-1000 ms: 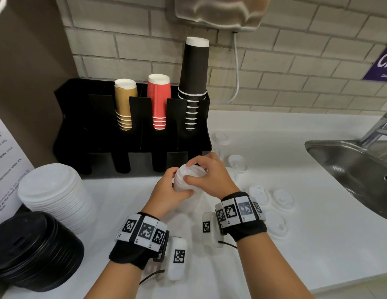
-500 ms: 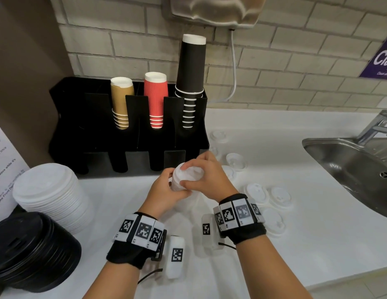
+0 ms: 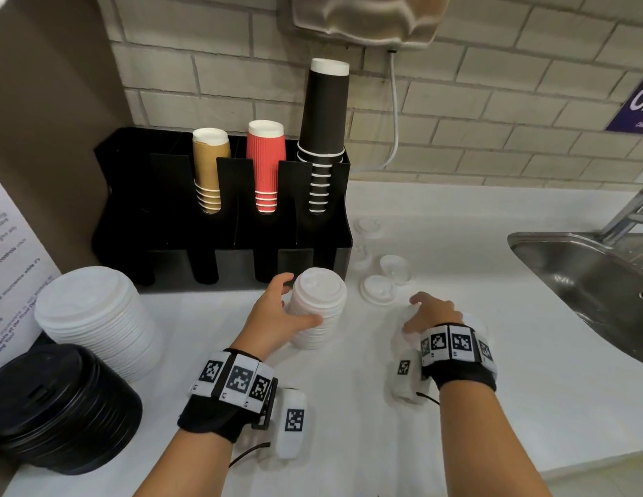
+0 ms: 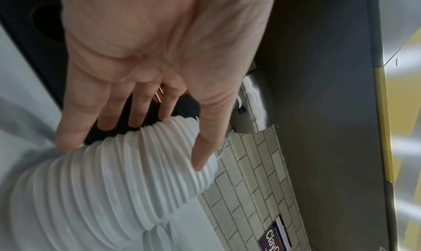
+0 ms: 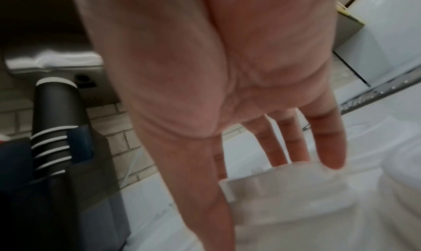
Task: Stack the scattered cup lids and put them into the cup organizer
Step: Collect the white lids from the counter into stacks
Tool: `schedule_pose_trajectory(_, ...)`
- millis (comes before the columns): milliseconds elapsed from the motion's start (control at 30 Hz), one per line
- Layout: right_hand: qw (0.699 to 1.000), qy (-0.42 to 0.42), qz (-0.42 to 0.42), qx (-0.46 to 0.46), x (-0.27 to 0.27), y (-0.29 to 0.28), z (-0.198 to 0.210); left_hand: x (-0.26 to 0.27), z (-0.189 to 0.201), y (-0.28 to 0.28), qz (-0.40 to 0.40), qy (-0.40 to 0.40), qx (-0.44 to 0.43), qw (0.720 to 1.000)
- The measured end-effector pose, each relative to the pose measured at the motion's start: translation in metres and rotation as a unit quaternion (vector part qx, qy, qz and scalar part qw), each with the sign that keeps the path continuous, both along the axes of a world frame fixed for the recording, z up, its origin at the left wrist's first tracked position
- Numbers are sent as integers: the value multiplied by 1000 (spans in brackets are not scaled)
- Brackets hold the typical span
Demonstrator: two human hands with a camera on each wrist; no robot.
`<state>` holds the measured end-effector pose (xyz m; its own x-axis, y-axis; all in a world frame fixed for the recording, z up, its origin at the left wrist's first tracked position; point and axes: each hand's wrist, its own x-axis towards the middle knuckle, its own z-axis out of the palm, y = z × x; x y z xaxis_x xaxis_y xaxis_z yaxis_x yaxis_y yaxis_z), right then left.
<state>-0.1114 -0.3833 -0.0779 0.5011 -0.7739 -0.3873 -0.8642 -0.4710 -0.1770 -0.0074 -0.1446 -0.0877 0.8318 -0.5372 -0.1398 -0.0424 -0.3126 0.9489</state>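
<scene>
My left hand (image 3: 302, 299) grips a tall stack of white cup lids (image 3: 320, 310) standing on the white counter, just in front of the black cup organizer (image 3: 219, 224). In the left wrist view the thumb and fingers of that hand (image 4: 132, 147) wrap the ribbed stack (image 4: 114, 192). To its right, my right hand (image 3: 417, 315) is down over a single white lid on the counter. The blurred right wrist view shows straight fingers (image 5: 328, 147) and thumb either side of that lid (image 5: 296, 201). Loose lids (image 3: 377, 292) lie between the organizer and the right hand.
The organizer holds tan, red (image 3: 266, 166) and black paper cups. A wide stack of white lids (image 3: 94, 317) and one of black lids (image 3: 51, 407) sit at the left. A steel sink (image 3: 600, 281) is at the right, and a wall dispenser (image 3: 366, 16) hangs above.
My right hand has left the top of the stack and moved right and down onto a loose lid. The left hand still holds the stack, which now stands on the counter.
</scene>
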Motion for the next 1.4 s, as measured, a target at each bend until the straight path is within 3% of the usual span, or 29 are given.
schedule_pose_trajectory(100,1000,-20,-6,3,2,1,2,0,1,0,-5,-3,1,1000)
schedule_pose_trajectory(200,992,-127,3,7,4,6,12,0,2,-2,-10,-12,-2,1000)
schedule_pose_trajectory(300,939,-311,105,104,10,23,29,-1,3,-4,-9,-21,-5,1000)
schedule_pose_trajectory(367,902,-367,172,151,18,40,38,-1,2,-5,-7,-26,-8,1000)
schedule_pose_trajectory(433,887,-374,223,151,27,55,42,-1,2,-5,-7,-28,-11,1000)
schedule_pose_trajectory(533,890,-355,267,107,37,69,39,-1,1,-5,-4,-28,-12,1000)
schedule_pose_trajectory(833,880,-343,320,69,45,86,33,-1,-1,-4,0,-22,-33,999)
schedule_pose_trajectory(1100,874,-358,310,106,43,83,29,0,-2,-4,0,-23,-20,1000)
schedule_pose_trajectory(1200,881,-413,205,104,35,66,27,1,-2,-2,-2,-13,-4,1000)
schedule_pose_trajectory(1267,929,-348,120,42,27,47,23,2,-1,0,-4,-9,0,1000)
schedule_pose_trajectory(1333,981,-173,78,-30,16,31,17,2,0,1,-4,-9,0,1000)
schedule_pose_trajectory(1400,996,-49,64,-45,6,21,11,3,0,1,-2,-13,-1,1000)
